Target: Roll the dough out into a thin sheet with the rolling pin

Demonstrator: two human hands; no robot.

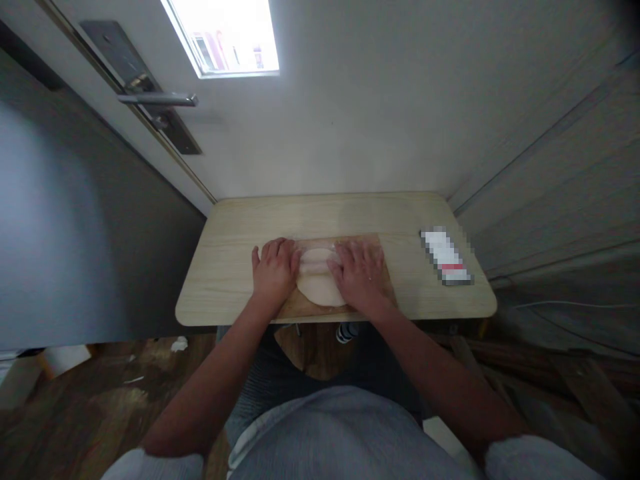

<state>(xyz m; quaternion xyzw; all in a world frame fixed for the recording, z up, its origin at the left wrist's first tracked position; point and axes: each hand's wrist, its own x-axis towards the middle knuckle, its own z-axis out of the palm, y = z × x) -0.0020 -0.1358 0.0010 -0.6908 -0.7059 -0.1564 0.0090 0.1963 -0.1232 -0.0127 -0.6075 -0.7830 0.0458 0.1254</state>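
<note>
Dough [319, 291], rolled to a pale flat round, lies on a thin wooden board [296, 311] near the middle of the table's [240, 217] front edge. Across it sits a rolling pin [316, 266], the left hand [274, 268] and right hand [361, 273] palm-down over its ends, fingers extended. A pixelated smartphone [447, 256] lies near the right edge; a door [340, 133] stands beyond the far edge.
</note>
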